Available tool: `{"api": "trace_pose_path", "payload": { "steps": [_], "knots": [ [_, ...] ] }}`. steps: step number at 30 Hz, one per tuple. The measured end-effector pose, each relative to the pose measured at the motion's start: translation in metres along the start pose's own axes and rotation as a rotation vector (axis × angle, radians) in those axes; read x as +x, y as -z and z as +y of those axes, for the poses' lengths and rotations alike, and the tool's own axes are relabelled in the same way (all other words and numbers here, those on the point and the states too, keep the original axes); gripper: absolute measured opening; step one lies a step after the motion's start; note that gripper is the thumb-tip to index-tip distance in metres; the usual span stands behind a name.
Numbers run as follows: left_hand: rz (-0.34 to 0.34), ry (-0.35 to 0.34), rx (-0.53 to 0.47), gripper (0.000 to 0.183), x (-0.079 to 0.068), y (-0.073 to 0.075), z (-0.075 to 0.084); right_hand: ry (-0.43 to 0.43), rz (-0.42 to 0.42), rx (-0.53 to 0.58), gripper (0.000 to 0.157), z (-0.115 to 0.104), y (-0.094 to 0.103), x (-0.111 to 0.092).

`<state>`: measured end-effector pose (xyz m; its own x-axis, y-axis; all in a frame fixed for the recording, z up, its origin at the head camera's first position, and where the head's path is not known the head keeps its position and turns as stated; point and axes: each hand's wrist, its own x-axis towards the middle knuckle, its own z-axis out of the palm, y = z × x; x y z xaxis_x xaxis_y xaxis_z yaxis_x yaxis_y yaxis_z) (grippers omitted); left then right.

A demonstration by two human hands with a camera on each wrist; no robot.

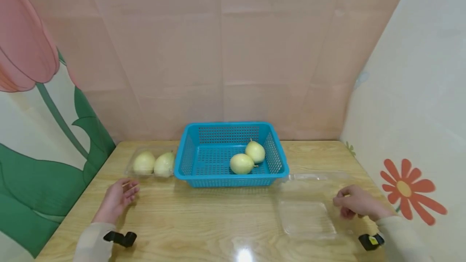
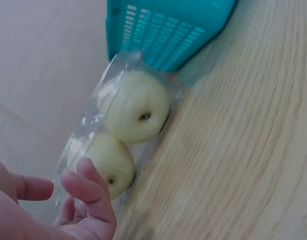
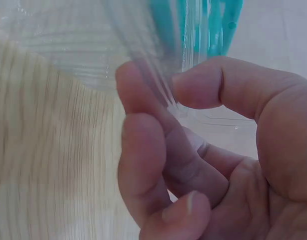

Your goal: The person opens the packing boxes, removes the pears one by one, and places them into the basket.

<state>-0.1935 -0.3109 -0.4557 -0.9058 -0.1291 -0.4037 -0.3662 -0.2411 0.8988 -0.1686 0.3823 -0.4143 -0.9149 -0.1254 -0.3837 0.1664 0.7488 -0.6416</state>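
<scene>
My right hand (image 1: 358,203) pinches the edge of a clear plastic container (image 3: 138,45) between thumb and fingers. In the head view this clear container (image 1: 306,217) lies at the right of the table, beside the basket. At the left, my left hand (image 1: 119,197) is held with loosely bent fingers (image 2: 91,192) and nothing in them. Just beyond it, a clear plastic box (image 1: 129,169) contains two pale yellow-green pears (image 2: 136,107). Between the hands stands a blue plastic basket (image 1: 229,182), where two more pears (image 1: 242,163) sit at its right side, touching each other.
The light wood table (image 1: 204,221) ends at a pink cloth backdrop (image 1: 225,60). A white panel with a red flower (image 1: 404,189) rises along the right edge, and a tulip-printed panel (image 1: 32,177) along the left. The left box sits close against the basket.
</scene>
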Motion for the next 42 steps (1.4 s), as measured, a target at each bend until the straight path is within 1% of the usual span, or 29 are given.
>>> {"api": "trace_pose_path", "payload": {
  "steps": [6, 8, 11, 14, 20, 23, 26, 28, 30, 33, 37, 39, 42],
  "knots": [
    [-0.012, -0.011, 0.025, 0.04, 0.003, 0.005, -0.003, -0.081, 0.047, -0.044, 0.025, 0.016, 0.02, 0.001],
    [-0.018, -0.018, 0.028, 0.041, 0.004, 0.006, -0.004, -0.094, 0.064, -0.061, 0.025, 0.019, 0.026, 0.004],
    [-0.024, -0.019, 0.022, 0.036, 0.005, 0.009, -0.002, -0.111, 0.09, -0.076, 0.025, 0.023, 0.033, 0.01],
    [-0.025, -0.023, 0.018, 0.033, 0.004, 0.009, -0.001, -0.095, 0.117, -0.092, 0.025, 0.026, 0.036, 0.018],
    [-0.022, -0.029, 0.019, 0.032, 0.004, 0.008, 0.001, -0.026, 0.17, -0.119, 0.027, 0.027, 0.041, 0.034],
    [-0.025, -0.037, 0.017, 0.035, 0.004, 0.009, 0.001, 0.001, 0.174, -0.105, 0.035, 0.025, 0.043, 0.042],
    [-0.023, -0.043, 0.004, 0.04, 0.005, 0.011, 0.001, 0.026, 0.167, -0.064, 0.044, 0.025, 0.045, 0.052],
    [-0.024, -0.04, -0.01, 0.042, 0.006, 0.012, 0.001, 0.025, 0.166, -0.033, 0.047, 0.027, 0.046, 0.059],
    [-0.028, -0.035, -0.027, 0.04, 0.007, 0.013, 0.002, 0.03, 0.167, -0.003, 0.048, 0.029, 0.046, 0.064],
    [-0.03, -0.033, -0.044, 0.035, 0.006, 0.013, 0.004, 0.027, 0.16, 0.056, 0.052, 0.03, 0.047, 0.069],
    [-0.024, -0.032, -0.042, 0.04, 0.005, 0.014, 0.007, 0.019, 0.154, 0.138, 0.062, 0.028, 0.051, 0.072],
    [-0.015, -0.025, -0.035, 0.042, 0.005, 0.014, 0.008, 0.005, 0.158, 0.16, 0.066, 0.027, 0.053, 0.074],
    [0.004, -0.014, -0.034, 0.036, 0.005, 0.015, 0.007, -0.012, 0.161, 0.166, 0.072, 0.025, 0.056, 0.075]
  ]
}}
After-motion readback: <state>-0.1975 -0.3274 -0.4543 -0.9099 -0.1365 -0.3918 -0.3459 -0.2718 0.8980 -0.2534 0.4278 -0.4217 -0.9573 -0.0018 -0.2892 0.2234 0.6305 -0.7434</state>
